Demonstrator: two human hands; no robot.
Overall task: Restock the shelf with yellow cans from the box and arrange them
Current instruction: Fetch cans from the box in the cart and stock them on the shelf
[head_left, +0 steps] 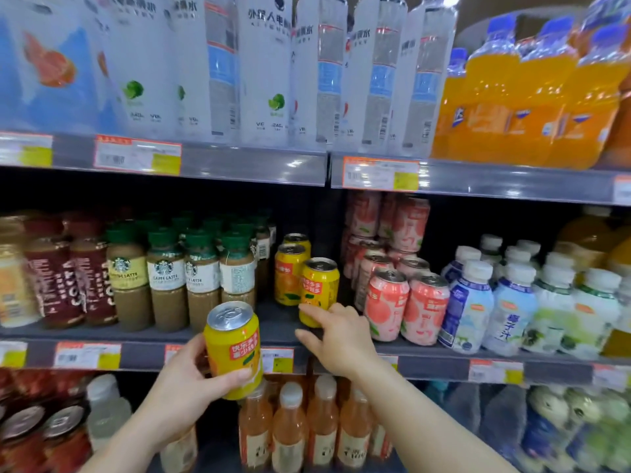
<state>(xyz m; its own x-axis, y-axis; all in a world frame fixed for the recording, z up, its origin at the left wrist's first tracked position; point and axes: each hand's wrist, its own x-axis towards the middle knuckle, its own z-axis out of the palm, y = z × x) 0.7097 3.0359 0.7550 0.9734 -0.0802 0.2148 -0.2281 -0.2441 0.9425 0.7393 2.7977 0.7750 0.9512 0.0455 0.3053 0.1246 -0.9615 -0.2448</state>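
The middle shelf (218, 331) has a narrow yellow-can slot between the Starbucks latte bottles (201, 268) and the pink peach cans (387, 302). There the right hand (336, 336), fingers loosely spread, touches the front yellow can (319, 285); a push could knock it into its neighbours. The left hand (186, 377) grips a tilted yellow can (234, 346) off the shelf's front edge, which could slip.
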